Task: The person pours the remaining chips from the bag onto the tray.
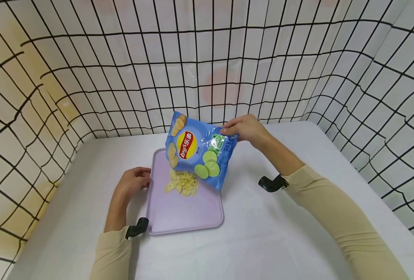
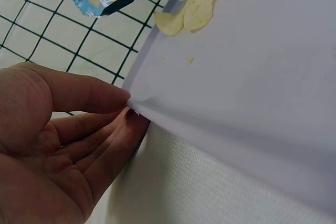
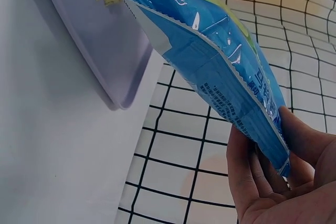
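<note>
A blue Lay's potato chip bag (image 1: 200,155) hangs tilted over the lilac tray (image 1: 186,216), its lower left end close above a pile of potato chips (image 1: 184,184). My right hand (image 1: 250,131) grips the bag by its upper right corner. In the right wrist view, the thumb lies on one side of the bag (image 3: 210,61) and the fingers on the other. At the tray's left edge, my left hand (image 1: 132,184) pinches the rim. Its thumb rests on top with fingers beneath, as the left wrist view shows. There, chips (image 2: 194,11) and small crumbs lie on the tray.
A white-covered table (image 1: 263,233) bears the tray. Black wire grid panels (image 1: 212,64) stand along the back and both sides. A black wrist device (image 1: 271,183) sits at the right cuff, and another black device (image 1: 137,228) at the left cuff.
</note>
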Demonstrator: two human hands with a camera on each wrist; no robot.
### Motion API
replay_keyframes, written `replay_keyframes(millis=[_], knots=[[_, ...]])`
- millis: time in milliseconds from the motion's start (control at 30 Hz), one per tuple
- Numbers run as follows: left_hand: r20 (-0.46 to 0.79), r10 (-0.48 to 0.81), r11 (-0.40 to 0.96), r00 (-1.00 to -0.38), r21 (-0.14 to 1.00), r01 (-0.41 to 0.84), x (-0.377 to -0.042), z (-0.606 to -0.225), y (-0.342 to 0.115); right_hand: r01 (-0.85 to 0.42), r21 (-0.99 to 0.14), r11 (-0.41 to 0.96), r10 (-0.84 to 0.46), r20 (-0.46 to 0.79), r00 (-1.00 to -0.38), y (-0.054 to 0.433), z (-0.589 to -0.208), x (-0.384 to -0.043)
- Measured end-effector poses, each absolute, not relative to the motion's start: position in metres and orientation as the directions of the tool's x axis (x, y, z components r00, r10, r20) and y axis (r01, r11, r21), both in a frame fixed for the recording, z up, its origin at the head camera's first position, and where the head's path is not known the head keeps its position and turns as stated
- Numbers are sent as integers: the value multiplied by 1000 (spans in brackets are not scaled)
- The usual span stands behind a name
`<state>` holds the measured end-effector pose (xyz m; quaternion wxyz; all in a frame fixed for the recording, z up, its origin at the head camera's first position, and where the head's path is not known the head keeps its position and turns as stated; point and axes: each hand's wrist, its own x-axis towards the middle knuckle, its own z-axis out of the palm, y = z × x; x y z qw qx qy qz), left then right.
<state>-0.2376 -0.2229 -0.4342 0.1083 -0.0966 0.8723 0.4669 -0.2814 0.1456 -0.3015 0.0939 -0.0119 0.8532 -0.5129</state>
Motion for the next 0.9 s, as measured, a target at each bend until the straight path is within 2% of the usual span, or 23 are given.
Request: replay_keyframes(millis=[900], knots=[[-267, -68, 543, -961, 798, -260, -239, -434, -223, 85, -880, 467, -133, -165, -977, 139, -289, -290]])
